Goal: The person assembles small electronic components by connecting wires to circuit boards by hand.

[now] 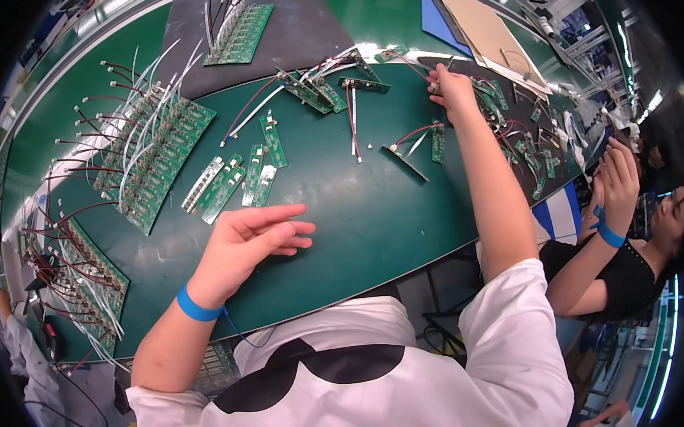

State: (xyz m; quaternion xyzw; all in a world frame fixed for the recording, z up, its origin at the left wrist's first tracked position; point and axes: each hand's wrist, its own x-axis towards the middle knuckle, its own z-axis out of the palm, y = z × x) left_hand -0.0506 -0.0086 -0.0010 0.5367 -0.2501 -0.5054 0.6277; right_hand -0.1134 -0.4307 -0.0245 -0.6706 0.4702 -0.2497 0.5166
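Observation:
My left hand (255, 240) hovers over the near part of the green table, fingers stretched out and holding nothing; a blue wrist strap (198, 304) circles that wrist. Just beyond it lie several narrow green circuit boards (223, 188). My right hand (453, 94) reaches to the far right, its thumb and fingers pinched together on something small I cannot make out. Thin wires from a small green board (390, 54) run up to these fingertips. Left of this hand, several wired boards (310, 90) lie in a loose group. Another wired board (405, 163) stands on edge nearer to me.
Large board panels with upright wires (159, 154) stand on the left, with another panel (91, 278) nearer. A further panel (241, 34) rests on a dark mat. Loose wired boards (527, 142) crowd the right, by cardboard sheets (494, 36). A co-worker's hand (618, 178) is raised at right.

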